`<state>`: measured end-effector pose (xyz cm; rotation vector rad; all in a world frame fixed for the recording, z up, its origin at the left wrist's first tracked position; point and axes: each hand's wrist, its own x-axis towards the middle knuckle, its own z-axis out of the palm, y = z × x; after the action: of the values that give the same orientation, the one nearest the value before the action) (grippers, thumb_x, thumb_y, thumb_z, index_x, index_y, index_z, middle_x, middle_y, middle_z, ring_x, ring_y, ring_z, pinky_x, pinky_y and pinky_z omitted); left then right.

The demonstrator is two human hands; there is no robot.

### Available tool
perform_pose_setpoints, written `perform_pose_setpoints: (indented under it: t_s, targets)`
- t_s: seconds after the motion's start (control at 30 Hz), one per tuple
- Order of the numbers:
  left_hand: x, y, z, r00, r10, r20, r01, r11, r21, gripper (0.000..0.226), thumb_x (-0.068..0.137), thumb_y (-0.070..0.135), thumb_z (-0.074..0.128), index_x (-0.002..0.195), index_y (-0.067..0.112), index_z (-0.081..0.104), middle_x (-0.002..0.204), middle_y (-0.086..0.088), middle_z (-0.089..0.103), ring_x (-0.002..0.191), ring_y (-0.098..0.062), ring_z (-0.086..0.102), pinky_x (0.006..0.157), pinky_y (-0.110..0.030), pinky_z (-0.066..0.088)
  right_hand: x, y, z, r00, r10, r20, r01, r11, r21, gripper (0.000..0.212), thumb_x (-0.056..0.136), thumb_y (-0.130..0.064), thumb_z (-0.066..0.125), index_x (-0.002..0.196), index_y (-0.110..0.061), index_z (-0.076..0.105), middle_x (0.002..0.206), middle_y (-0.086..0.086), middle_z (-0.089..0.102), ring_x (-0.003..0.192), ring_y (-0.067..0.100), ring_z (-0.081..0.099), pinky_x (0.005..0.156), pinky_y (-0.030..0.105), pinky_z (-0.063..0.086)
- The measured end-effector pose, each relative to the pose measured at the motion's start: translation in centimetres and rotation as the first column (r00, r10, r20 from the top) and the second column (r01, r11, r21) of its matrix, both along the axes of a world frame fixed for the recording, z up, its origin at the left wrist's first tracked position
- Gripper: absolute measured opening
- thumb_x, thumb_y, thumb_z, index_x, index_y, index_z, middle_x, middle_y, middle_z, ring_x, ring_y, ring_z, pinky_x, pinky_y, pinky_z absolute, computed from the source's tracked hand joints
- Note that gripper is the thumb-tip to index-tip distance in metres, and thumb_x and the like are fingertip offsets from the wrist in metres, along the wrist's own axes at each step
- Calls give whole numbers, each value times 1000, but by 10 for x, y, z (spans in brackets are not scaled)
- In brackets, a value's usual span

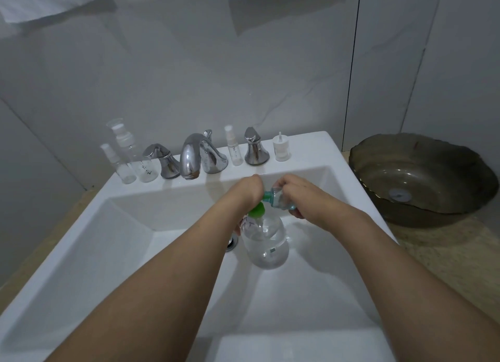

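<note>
A large clear plastic bottle (266,242) with a green top (257,210) stands tilted in the white sink (108,242), partly filled with clear liquid. My left hand (247,189) reaches down from above and its fingers curl round the bottle's upper part, just under the green top. My right hand (296,194) grips a small clear bottle (280,200), held on its side. The small bottle's teal neck (267,196) points left and meets the green top. Both forearms stretch over the basin.
A chrome faucet (192,156) with two handles (162,158) (255,150) sits on the sink's back ledge, among several small clear spray bottles (124,150) and a white cap (281,148). The drain (232,242) lies left of the big bottle. A brown glass bowl basin (422,177) stands at right.
</note>
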<state>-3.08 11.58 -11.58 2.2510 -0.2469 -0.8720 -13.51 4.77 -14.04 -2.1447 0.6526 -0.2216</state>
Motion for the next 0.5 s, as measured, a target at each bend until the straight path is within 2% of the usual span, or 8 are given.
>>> perform_pose_setpoints:
  t_s: [0.07,0.1,0.17,0.23,0.33,0.5]
  targets:
    - [1,1,-4,997,-69,41,69,998,15,37,108,22,19,120,3,49,137,-24,52,122,-39,53,107,-48,44,-3,-4,-2,996,64,-56,-66,998,-25,32,81,-16,52,112,-13,54,96,2,52,80,17,48,70,29,41]
    - [2,1,-5,996,-76,46,75,997,14,42,108,30,19,119,3,49,135,-24,53,120,-40,54,106,-50,44,-4,-4,-2,991,94,-93,-98,994,-42,33,82,-13,57,115,-16,51,99,1,53,83,16,50,68,28,43]
    - [6,3,-7,999,-41,0,41,998,43,60,104,50,20,129,4,50,132,-24,54,117,-46,55,100,-57,47,-4,-5,-2,989,89,-122,-102,989,-107,37,82,-13,62,116,-19,50,102,-1,51,86,15,51,63,22,42]
    - [11,2,-8,997,-58,-44,62,994,89,72,98,62,20,130,5,52,127,-22,57,111,-51,56,95,-63,48,-3,-7,-2,992,75,-102,-94,976,-195,34,81,-14,65,114,-17,53,102,-2,48,87,14,49,63,21,39]
    - [19,2,-4,989,-108,-100,117,989,92,79,94,68,19,123,6,58,120,-21,62,106,-54,58,91,-70,48,-3,-6,0,998,67,-10,-67,957,-283,27,80,-13,68,103,-19,54,101,-4,47,88,11,46,72,20,36]
    - [19,3,-3,992,-91,-92,102,987,122,78,97,64,18,123,3,59,120,-23,61,109,-54,58,93,-68,48,-5,-6,-1,995,72,72,-48,957,-287,23,77,-10,67,96,-18,57,96,-3,54,80,12,50,61,17,38]
